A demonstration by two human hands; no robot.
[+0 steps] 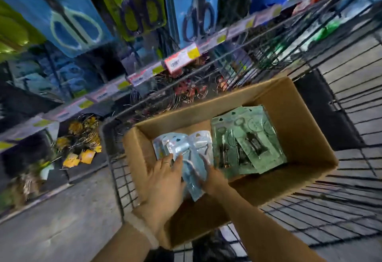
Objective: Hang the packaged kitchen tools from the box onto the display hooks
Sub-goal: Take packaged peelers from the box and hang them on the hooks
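Observation:
An open cardboard box [306, 129] sits in a black wire cart. Inside on the left lies a stack of pale blue packaged tools [186, 148]; on the right lies a stack of green packaged tools [248, 141]. Both my hands reach into the box at the blue stack. My left hand [163, 181] lies on its left side with fingers over the packs. My right hand [210, 177] grips the stack's right edge, its fingers partly hidden under the packs. The frame is blurred by motion.
The wire cart [334, 199] surrounds the box. Behind it runs a shelf rail with price tags [182, 58]. Packaged scissors [198, 7] hang on display cards above. Yellow-tagged items [80, 150] lie on a low shelf at left. Grey floor shows at lower left.

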